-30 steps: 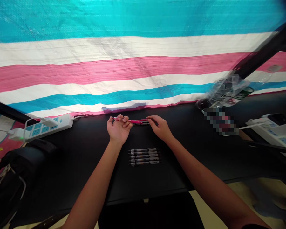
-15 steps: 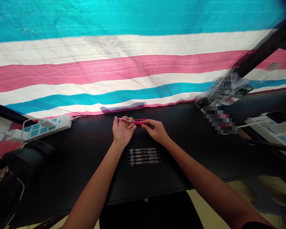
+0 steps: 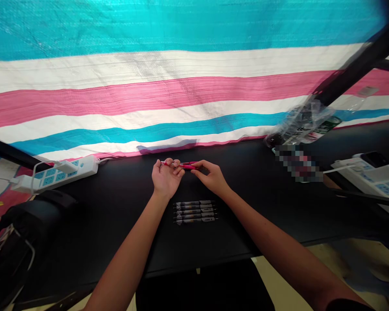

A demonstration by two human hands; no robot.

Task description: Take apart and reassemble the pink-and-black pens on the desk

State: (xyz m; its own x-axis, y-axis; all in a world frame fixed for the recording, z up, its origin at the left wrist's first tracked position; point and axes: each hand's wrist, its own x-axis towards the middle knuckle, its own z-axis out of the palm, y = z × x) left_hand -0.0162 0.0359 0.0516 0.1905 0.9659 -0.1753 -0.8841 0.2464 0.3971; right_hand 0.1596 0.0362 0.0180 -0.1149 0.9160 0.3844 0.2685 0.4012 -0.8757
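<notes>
My left hand (image 3: 167, 180) is turned palm up, its fingers curled over a red pen (image 3: 185, 166). The pen lies roughly level above the black table, and its left end shows by my left thumb. At the other end, my right hand (image 3: 211, 178) pinches the red barrel between thumb and fingers. A second red strip shows just behind the pen; whether it is another pen I cannot tell. Closer to me, several black pens (image 3: 196, 212) with clear barrels lie side by side on the table (image 3: 116, 233), below both hands and apart from them.
A white power strip (image 3: 65, 172) sits at the left, with a dark bag-like object (image 3: 48, 220) before it. On the right are a clear plastic bag (image 3: 306, 121), a pixelated object (image 3: 300, 164) and another power strip (image 3: 372, 175). A striped tarp (image 3: 181, 90) hangs behind.
Both hands stay almost in place on the red pen, with my right fingers slightly closer to my left hand. The black pens have not moved.
</notes>
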